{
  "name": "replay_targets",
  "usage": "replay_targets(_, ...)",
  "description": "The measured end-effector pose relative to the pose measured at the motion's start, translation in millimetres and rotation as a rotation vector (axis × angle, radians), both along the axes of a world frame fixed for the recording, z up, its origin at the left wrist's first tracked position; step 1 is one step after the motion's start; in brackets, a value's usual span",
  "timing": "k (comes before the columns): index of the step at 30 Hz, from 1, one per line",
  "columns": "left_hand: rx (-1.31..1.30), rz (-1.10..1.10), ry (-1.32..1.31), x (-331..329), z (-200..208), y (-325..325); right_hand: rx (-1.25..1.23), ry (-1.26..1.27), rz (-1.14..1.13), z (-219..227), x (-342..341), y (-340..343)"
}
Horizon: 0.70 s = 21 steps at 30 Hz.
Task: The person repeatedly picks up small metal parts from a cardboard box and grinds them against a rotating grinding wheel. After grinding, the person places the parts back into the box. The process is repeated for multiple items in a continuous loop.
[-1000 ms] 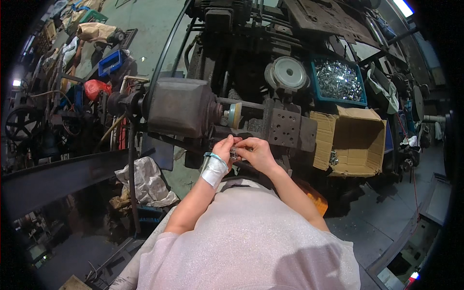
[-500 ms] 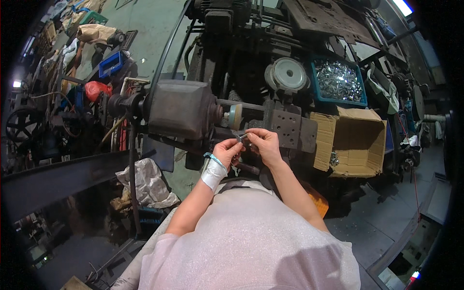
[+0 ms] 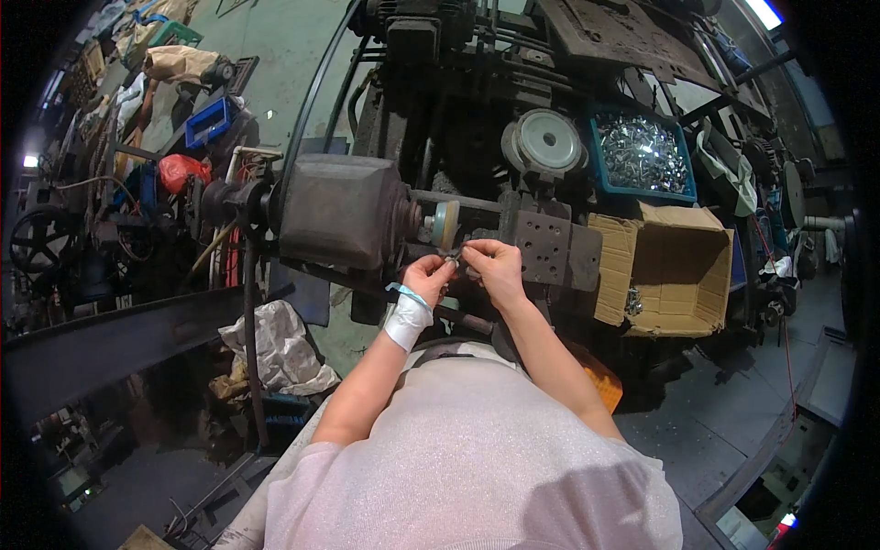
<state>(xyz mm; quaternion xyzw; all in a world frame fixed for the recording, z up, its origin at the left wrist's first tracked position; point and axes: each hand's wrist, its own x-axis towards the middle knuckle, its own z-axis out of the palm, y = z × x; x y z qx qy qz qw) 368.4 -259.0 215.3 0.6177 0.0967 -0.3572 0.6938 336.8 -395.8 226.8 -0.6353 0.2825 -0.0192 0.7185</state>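
Note:
Both hands meet in front of a wheel (image 3: pixel 445 225) with a pale blue face and tan rim, mounted on the machine's spindle. A small metal part (image 3: pixel 453 261) is pinched between my left hand (image 3: pixel 427 278) and my right hand (image 3: pixel 495 268). My left hand's fingers are closed on it from the left, and a white wrapping with a light blue band circles that wrist. From the right, my right thumb and fingertips pinch its other side. The fingers cover most of the part, so its exact kind cannot be made out. It sits just below the wheel, seemingly apart from it.
A dark motor housing (image 3: pixel 339 211) stands left of the wheel, a drilled metal plate (image 3: pixel 543 246) right. Farther right are an open cardboard box (image 3: pixel 683 316) and a teal crate (image 3: pixel 600 165) of shiny metal parts. A round metal disc (image 3: pixel 548 139) lies beyond. An orange crate (image 3: pixel 605 389) is low right.
My hands have shifted slightly, and the small part has turned between the fingers, with less of it showing now. My right hand has moved a little left.

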Motion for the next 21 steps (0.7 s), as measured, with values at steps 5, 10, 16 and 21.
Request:
replay_targets(5, 0.071, 0.089, 0.003, -1, 5, -13, -0.016, 0.011, -0.046, -23, 10, 0)
replay_targets(10, 0.075, 0.126, -0.028, -2, -4, -13, -0.057, 0.007, -0.067, -20, 15, 3)
replay_targets(16, 0.016, 0.087, 0.049, -3, 4, -8, -0.016, -0.027, -0.071, -15, 10, 4)
replay_targets(21, -0.292, 0.072, 0.370, -5, 11, 7, 0.199, -0.088, -0.007, 2, -5, 0)
